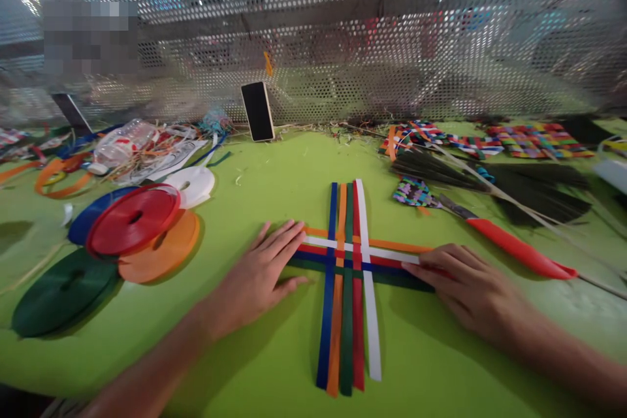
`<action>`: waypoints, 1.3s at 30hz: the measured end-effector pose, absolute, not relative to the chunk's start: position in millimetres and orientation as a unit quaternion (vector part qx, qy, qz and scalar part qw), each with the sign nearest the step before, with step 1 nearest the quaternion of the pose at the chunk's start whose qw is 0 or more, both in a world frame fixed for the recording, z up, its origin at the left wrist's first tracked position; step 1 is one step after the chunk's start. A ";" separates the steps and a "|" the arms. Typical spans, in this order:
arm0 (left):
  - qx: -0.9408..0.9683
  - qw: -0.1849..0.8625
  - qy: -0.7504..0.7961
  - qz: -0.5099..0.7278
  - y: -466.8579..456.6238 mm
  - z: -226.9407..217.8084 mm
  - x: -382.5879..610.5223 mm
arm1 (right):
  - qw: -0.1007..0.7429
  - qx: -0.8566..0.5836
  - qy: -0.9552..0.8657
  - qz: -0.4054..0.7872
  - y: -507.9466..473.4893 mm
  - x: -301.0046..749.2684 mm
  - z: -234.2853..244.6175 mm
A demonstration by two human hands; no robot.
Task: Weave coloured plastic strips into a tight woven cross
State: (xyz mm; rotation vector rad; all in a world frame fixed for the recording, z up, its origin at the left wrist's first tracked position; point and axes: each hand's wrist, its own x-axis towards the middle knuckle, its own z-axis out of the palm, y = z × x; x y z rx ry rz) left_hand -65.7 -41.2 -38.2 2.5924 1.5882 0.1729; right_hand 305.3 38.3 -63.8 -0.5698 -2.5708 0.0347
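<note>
Several flat ribbon strips (347, 333) in blue, orange, green, red and white lie lengthwise on the green table. Crosswise strips (392, 253) in the same colours are woven through them, making a checked patch (348, 255) at the crossing. My left hand (269, 261) rests flat, fingers stretched, over the left ends of the crosswise strips. At the opposite side my right hand (465, 281) has its fingers bent and closed around the right ends, which it partly hides. The lengthwise strips lie loose at both ends.
Ribbon rolls in red (112, 222), orange (171, 251), green (59, 294) and white (193, 184) lie left. A phone (258, 111) leans against the perforated metal screen (313, 65). A red-handled knife (519, 248), dark fans (533, 189) and woven pieces (539, 139) lie right.
</note>
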 end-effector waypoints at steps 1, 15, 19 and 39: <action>0.849 0.054 0.521 0.065 -41.6 -36.8 -66.1 | 0.249 -0.212 -0.945 0.018 38.0 305.5 -64.2; 0.862 0.180 0.454 0.138 5.5 -16.2 -116.3 | 0.278 -0.250 -0.921 0.108 42.0 296.0 -48.9; 0.892 0.171 0.413 0.066 14.4 -22.8 -124.3 | 0.231 -0.214 -0.942 0.118 40.9 262.2 -30.7; 0.902 0.166 0.393 0.058 15.2 -37.9 -133.9 | 0.185 -0.131 -0.970 0.082 60.7 166.8 -55.5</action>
